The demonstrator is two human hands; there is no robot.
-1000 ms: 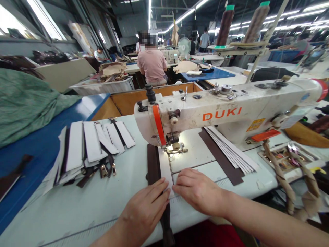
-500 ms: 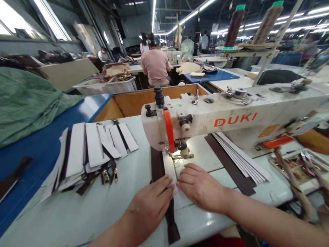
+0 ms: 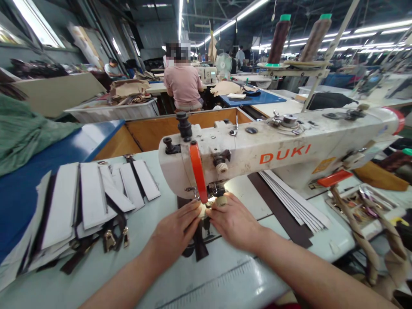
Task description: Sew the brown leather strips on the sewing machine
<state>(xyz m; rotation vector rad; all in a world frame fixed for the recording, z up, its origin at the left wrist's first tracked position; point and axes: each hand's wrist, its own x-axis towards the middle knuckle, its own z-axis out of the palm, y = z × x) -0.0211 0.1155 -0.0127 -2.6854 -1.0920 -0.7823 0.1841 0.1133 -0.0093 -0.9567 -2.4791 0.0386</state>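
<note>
The **left hand** (image 3: 174,236) and **right hand** (image 3: 233,223) are laid on a **dark brown strip** (image 3: 200,248) at the lower centre of the frame, one on each side of it, with the fingers extended and pressed down rather than clenched. The **left fingertips** (image 3: 193,210) and **right fingertips** (image 3: 214,210) are brought close together just in front of the **presser foot** (image 3: 221,201), under which the strip is fed, though the exact spot is hidden by the hands. The **sewing machine** (image 3: 283,156), marked DUKI, is seen across the centre right on a pale **table** (image 3: 225,283). A **stack of strips** (image 3: 289,206) is placed right of the hands. A **pile of strapping** (image 3: 92,197) with **metal clasps** (image 3: 109,240) is laid at the left. **Thread cones** (image 3: 278,40) are stood at the upper right, and a **co-worker** (image 3: 183,83) is seated at the upper centre.
</note>
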